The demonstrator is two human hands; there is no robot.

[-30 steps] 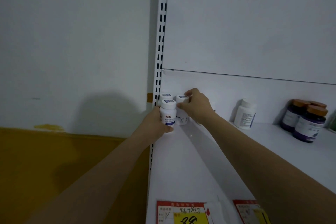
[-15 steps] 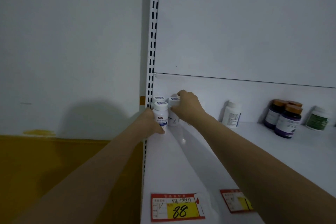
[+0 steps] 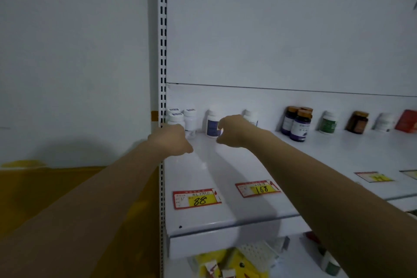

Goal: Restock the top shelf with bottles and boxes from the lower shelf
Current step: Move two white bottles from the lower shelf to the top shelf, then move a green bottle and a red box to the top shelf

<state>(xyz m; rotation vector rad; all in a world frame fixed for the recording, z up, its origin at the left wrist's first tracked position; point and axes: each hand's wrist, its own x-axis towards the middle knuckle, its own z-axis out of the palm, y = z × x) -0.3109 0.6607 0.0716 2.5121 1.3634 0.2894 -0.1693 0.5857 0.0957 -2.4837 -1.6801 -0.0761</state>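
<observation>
White bottles [image 3: 180,119] are standing in the back-left corner of the top shelf [image 3: 209,167]. Left hand [image 3: 170,140] is curling before them, grip hidden; right hand [image 3: 234,131] is hanging loosely curled, empty. Best drawing both straight back, sparing the cluster.

View of the top shelf [image 3: 225,165] from the front. Three white bottles [image 3: 177,118] stand clustered in its left rear corner, beside the slotted upright [image 3: 162,52]. The left hand [image 3: 172,140], fingers curled, lies before the nearest one; contact cannot be told. The right hand [image 3: 232,131], loosely curled and holding nothing, is just before a blue-labelled bottle [image 3: 211,126]. Near the front edge lie price tag 88 [image 3: 196,198] and price tag 168 [image 3: 257,188].
</observation>
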